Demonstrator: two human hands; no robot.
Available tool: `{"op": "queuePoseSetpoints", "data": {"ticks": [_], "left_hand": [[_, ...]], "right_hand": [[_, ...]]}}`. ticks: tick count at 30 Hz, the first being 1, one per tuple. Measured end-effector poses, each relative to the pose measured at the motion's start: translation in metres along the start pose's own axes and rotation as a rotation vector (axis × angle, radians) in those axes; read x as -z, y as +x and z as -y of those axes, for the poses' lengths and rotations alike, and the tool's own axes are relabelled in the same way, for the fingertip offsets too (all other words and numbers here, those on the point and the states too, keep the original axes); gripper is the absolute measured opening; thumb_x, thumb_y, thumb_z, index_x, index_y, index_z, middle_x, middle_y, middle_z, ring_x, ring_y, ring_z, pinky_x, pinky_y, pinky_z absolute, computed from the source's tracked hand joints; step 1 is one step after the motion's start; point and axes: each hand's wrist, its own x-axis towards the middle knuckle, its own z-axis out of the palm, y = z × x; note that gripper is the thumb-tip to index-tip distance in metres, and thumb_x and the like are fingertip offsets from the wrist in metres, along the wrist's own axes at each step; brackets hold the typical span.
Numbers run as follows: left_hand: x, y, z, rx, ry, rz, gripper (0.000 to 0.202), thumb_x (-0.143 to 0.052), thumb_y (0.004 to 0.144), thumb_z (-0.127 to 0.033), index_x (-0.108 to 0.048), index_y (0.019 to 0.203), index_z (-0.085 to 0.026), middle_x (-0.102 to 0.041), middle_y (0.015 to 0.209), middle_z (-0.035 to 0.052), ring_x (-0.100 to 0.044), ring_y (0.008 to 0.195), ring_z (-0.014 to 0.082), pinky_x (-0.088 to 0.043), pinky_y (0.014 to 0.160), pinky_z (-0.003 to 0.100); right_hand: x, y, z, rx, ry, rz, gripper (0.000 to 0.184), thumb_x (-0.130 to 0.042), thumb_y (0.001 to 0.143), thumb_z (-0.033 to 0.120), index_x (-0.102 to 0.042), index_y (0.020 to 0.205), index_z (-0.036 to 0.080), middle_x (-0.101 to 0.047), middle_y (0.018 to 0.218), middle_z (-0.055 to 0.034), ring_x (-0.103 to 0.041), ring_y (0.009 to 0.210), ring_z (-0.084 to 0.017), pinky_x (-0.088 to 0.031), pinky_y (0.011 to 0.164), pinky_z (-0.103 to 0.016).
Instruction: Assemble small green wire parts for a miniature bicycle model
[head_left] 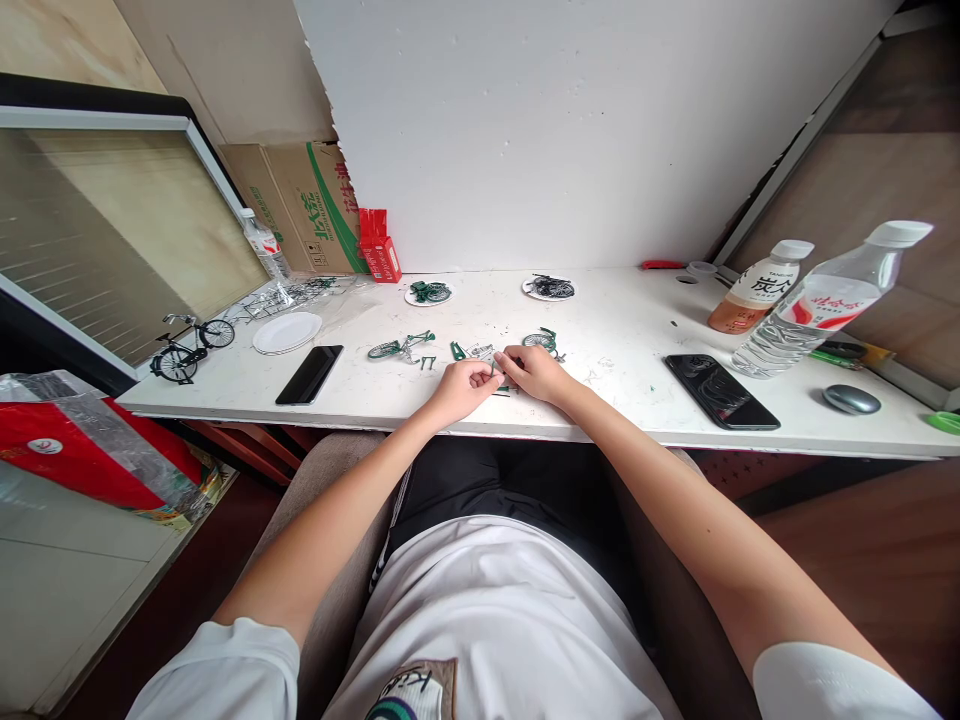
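Small green part (501, 372) pinched between fingers of left hand (463, 385) and right hand (534, 372), at desk (615, 330) front edge, 6 o'clock. Slip judged likely: part lost over edge. Green bicycle frame (401, 347) at 10 o'clock could be knocked.

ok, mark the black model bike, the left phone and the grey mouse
black model bike (187, 347), head view, on its frame between the wheels
left phone (309, 374), head view, middle of its dark screen
grey mouse (850, 399), head view, top of its shell
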Motion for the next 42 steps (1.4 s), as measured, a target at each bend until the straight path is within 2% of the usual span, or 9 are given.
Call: {"op": "queuePoseSetpoints", "data": {"ticks": [12,20,27,42], "left_hand": [[-0.0032,0.0005,0.0082,-0.032,0.067,-0.004,0.031,-0.07,0.093,-0.043,-0.07,0.074,-0.019,-0.06,0.078,0.0023,-0.052,0.071,0.0162,-0.045,0.07,0.032],[-0.0041,-0.0006,0.0082,-0.081,0.134,0.018,0.036,-0.068,0.095,-0.038,-0.057,0.066,-0.02,-0.051,0.074,-0.0001,-0.048,0.067,0.0148,-0.042,0.069,0.032],[-0.0056,-0.002,0.0045,-0.103,0.187,0.022,0.039,-0.066,0.097,-0.035,-0.05,0.064,-0.02,-0.05,0.075,0.0001,-0.045,0.066,0.0145,-0.04,0.068,0.032],[-0.0092,-0.0039,0.0059,-0.197,0.279,0.013,0.035,-0.066,0.097,-0.022,-0.046,0.068,-0.02,-0.051,0.077,-0.0002,-0.047,0.068,0.0141,-0.04,0.067,0.029]], "right_hand": [[-0.002,0.0015,-0.0032,0.007,-0.017,-0.006,0.049,-0.045,0.111,0.052,-0.053,0.072,0.023,-0.063,0.064,-0.003,-0.049,0.06,-0.018,-0.034,0.063,-0.033],[-0.0006,0.0009,0.0001,0.04,-0.024,-0.015,0.048,-0.044,0.109,0.051,-0.049,0.07,0.024,-0.059,0.063,-0.0027,-0.048,0.06,-0.018,-0.034,0.063,-0.033],[-0.0016,0.0017,-0.0012,0.032,-0.036,-0.009,0.047,-0.045,0.109,0.05,-0.051,0.07,0.023,-0.06,0.064,-0.003,-0.048,0.06,-0.018,-0.034,0.066,-0.033],[-0.0026,0.0029,-0.0016,0.039,-0.085,-0.009,0.044,-0.045,0.109,0.044,-0.05,0.071,0.022,-0.057,0.062,-0.0022,-0.045,0.058,-0.017,-0.032,0.065,-0.032]]}}
